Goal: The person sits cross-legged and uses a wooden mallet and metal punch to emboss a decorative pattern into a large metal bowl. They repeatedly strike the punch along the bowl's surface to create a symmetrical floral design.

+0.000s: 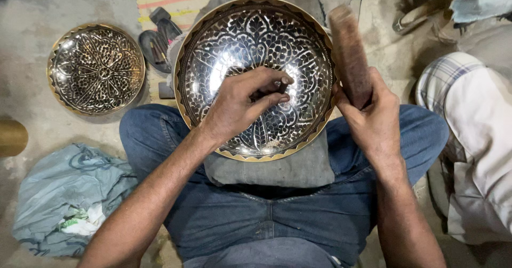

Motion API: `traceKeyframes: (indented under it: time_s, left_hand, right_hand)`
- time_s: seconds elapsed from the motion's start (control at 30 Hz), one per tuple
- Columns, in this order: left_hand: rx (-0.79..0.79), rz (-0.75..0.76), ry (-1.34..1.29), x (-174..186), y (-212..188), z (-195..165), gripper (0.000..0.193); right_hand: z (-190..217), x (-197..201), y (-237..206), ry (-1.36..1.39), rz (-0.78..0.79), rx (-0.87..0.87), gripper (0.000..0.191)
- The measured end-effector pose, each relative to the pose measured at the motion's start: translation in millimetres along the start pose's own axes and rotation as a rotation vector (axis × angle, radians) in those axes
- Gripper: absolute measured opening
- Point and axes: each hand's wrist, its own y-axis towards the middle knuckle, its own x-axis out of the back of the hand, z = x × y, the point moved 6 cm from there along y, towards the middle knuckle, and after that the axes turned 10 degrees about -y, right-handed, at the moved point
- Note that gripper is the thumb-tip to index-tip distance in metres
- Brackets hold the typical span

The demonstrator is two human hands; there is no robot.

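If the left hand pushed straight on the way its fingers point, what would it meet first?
The left hand pinches a small dark tool over the engraved metal bowl, fingers pointing right. Going on, it would likely meet the bowl's right rim, then the right hand holding the wooden block. Depth is unclear.

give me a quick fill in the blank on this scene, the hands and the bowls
1. The left hand pinches a small tool against the inside of the large engraved ____.
2. The right hand holds a wooden mallet in a shut grip, raised to the ____ of that bowl.
3. The smaller engraved dish lies on the ____.
4. The large bowl rests on a grey ____ in the lap.

Missing words: bowl; right; floor; pad
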Motion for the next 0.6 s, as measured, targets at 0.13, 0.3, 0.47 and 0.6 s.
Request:
traceKeyframes:
  time_s: [0.13, 0.3, 0.47, 0.6]
  left_hand:
    - [-0.097, 0.024, 0.064, -2.8, -1.4, -3.6, 0.026]
    - [0.004, 0.005, -0.055, -1.4, -7.1, 1.2, 0.026]
    - [-0.046, 0.021, 0.052, -4.1, -7.8, -0.5, 0.028]
    - [-0.023, 0.014, 0.077, -2.2, -7.8, 0.7, 0.031]
  right_hand:
    - [23.8, 18.4, -12.0, -0.036, -0.066, 0.112, 0.04]
    - [42.0, 35.9, -21.7, -0.149, -0.105, 0.205, 0.046]
    - [62.2, 47.8, -32.2, -0.347, -0.17, 0.358, 0.054]
    - [62.6, 47.4, -33.9, -0.487, -0.214, 0.341, 0.05]
